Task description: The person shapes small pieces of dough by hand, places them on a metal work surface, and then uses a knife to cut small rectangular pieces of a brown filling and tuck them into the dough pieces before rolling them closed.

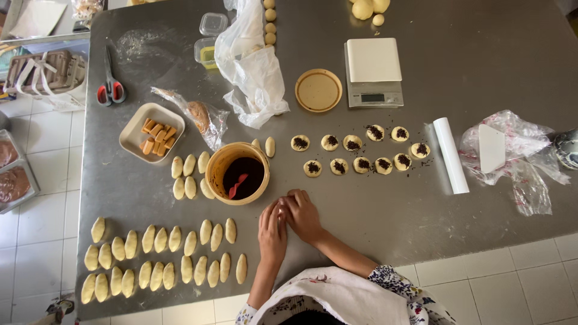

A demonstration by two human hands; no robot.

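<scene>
My left hand and my right hand meet on the steel table, fingertips pressed together around something small that the fingers hide. Just beyond them stands a round tan bowl of dark filling with a red spoon in it. To the right lie two rows of flat dough rounds topped with dark filling. Rows of shaped oval dough pieces fill the near left of the table.
A white scale and tan lid sit at the back. Scissors, a tray of orange sticks, plastic bags, a white roll and a scraper on plastic surround the work area.
</scene>
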